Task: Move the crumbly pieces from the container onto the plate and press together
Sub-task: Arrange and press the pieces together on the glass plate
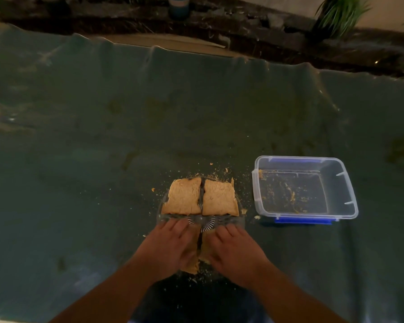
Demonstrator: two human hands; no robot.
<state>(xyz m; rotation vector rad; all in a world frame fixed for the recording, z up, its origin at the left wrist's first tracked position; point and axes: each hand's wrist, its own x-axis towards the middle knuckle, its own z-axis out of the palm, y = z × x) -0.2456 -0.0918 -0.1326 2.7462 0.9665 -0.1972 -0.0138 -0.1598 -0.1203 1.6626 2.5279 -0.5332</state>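
Observation:
A clear divided glass plate (200, 219) lies in front of me on the green cloth. Its two far sections hold flat tan slabs of pressed crumbly material (183, 198), side by side with a dark gap between them. My left hand (170, 247) lies flat, fingers together, on the near left section. My right hand (233, 248) lies flat on the near right section. Tan material shows between and under both palms. A clear plastic container (341, 183) with blue clips stands to the right of the plate, holding only smears and crumbs.
Loose crumbs (217, 170) are scattered on the green cloth (103, 136) around the plate. A dark rocky border (243, 31), a blue cup (178, 7) and green plants (341, 12) lie along the far edge.

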